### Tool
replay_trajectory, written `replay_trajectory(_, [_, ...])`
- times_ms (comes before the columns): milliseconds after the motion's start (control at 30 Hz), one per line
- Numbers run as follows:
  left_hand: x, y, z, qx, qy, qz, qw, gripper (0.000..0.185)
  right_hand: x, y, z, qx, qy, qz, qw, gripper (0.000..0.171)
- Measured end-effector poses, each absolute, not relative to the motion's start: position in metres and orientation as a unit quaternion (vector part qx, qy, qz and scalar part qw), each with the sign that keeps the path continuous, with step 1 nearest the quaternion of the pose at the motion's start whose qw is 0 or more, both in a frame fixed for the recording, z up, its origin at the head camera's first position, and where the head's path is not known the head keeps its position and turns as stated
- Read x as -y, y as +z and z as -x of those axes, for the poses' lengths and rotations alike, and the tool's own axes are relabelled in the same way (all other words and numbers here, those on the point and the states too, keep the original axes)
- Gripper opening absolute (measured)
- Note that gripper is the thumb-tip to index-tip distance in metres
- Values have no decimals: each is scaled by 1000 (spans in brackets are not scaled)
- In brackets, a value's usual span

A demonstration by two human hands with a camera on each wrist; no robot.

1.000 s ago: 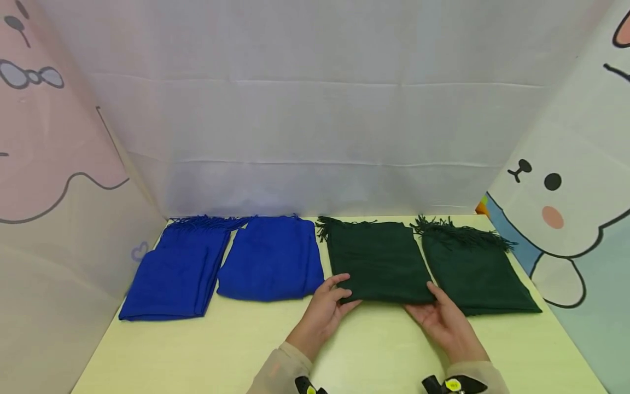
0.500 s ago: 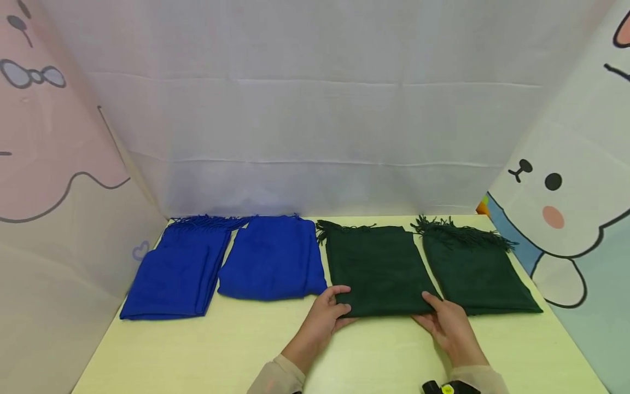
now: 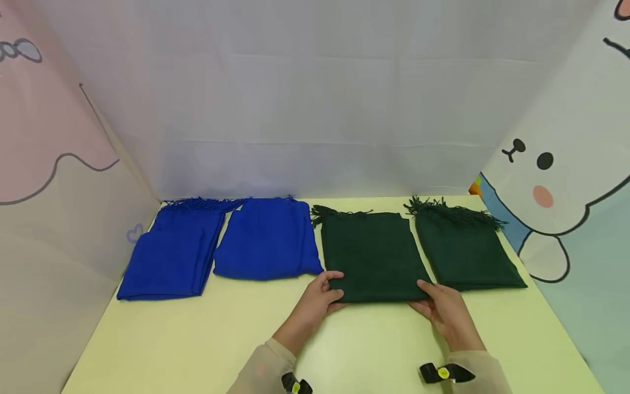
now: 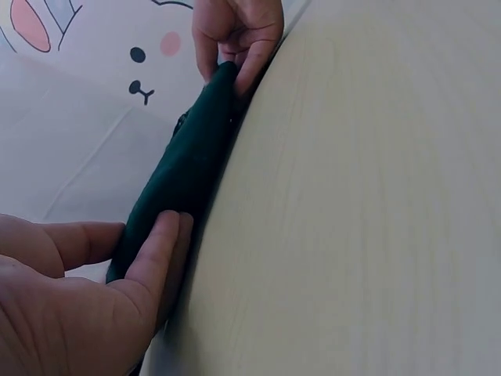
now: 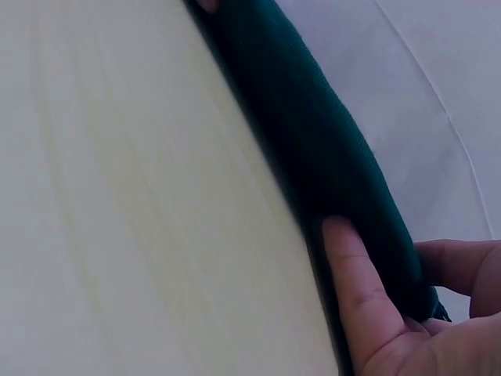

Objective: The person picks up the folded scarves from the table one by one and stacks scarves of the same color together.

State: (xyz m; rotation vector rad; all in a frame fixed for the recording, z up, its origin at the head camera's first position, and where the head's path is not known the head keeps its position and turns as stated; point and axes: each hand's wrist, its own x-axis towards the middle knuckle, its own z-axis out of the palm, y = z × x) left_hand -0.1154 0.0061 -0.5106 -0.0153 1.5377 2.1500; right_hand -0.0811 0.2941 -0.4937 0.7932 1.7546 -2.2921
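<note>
A folded dark green scarf (image 3: 374,257) with a fringe at its far left corner lies on the table, right of the middle. My left hand (image 3: 315,301) pinches its near left corner, fingers below and above the fold. At the near right corner my right hand (image 3: 445,312) grips it the same way, thumb on top. In the left wrist view the scarf's folded near edge (image 4: 176,172) is a thick band just at the tabletop, with a hand at each end. The right wrist view shows the right-hand fingers (image 5: 356,282) against that edge.
Another folded green fringed scarf (image 3: 467,251) lies close on the right. Two folded blue scarves, one in the middle (image 3: 268,241) and one at far left (image 3: 162,262), lie in the same row. A pale curtain (image 3: 295,109) stands behind the yellow table (image 3: 197,339).
Both hands have drawn the near edge of the green scarf toward the person and flattened it. The head view has tilted slightly down. The other scarves stay in place.
</note>
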Motion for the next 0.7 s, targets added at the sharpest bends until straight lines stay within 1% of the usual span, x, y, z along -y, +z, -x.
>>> replay_trajectory(100, [-4, -509, 117, -567, 786, 5, 246, 42, -293, -491, 80, -589, -761, -265, 65, 41])
replay_trajectory(200, [-5, -509, 115, -570, 783, 0, 249, 42, -295, -489, 76, -588, -760, -268, 66, 36])
replay_trajectory(400, [-5, -509, 111, -573, 783, -9, 242, 43, -296, -490, 74, -596, -755, -263, 67, 48])
replay_trajectory(700, [-1, -509, 101, -576, 778, -19, 251, 42, -295, -490, 67, -610, -743, -263, 83, 55])
